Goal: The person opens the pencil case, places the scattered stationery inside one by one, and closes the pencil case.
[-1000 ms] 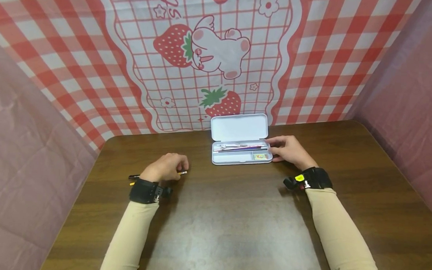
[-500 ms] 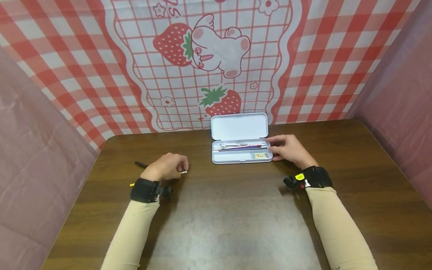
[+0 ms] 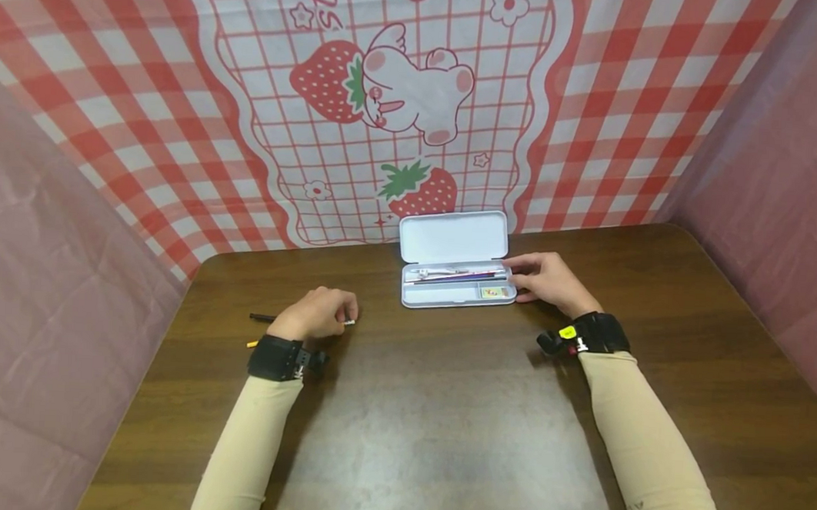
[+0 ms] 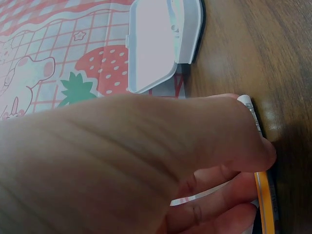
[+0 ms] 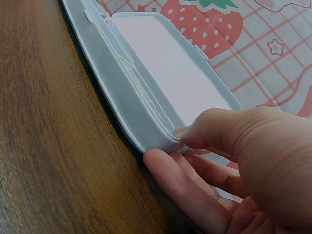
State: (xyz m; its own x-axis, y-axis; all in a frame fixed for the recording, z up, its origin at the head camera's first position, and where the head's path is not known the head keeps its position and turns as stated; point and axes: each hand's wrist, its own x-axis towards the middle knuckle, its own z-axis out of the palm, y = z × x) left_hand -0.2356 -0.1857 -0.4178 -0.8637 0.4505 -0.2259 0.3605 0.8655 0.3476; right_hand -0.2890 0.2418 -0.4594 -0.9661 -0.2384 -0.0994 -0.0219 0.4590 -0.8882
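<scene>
My left hand (image 3: 317, 312) is at the left of the table, thumb and fingers pinching a yellow pencil (image 4: 265, 200) near its white end. A black pen-like stick (image 3: 261, 318) pokes out behind that hand, its other part hidden under the palm. At the back stands a pale blue pencil case (image 3: 441, 301), lid raised against the cloth. My right hand (image 3: 549, 282) grips the case's right end, with the thumb (image 5: 187, 135) on the rim and the fingers against the outer wall.
Inside the case lie several slim pens or pencils (image 3: 459, 277) and a small patterned block (image 3: 493, 292) in the right compartment. A red-and-white checked cloth (image 3: 610, 104) hangs directly behind the table (image 3: 414, 409). Pink curtains (image 3: 24, 304) flank both sides.
The visible end of the black stick has swung away from the yellow pencil's end, toward the back, then slightly back. Both hands stay almost in place.
</scene>
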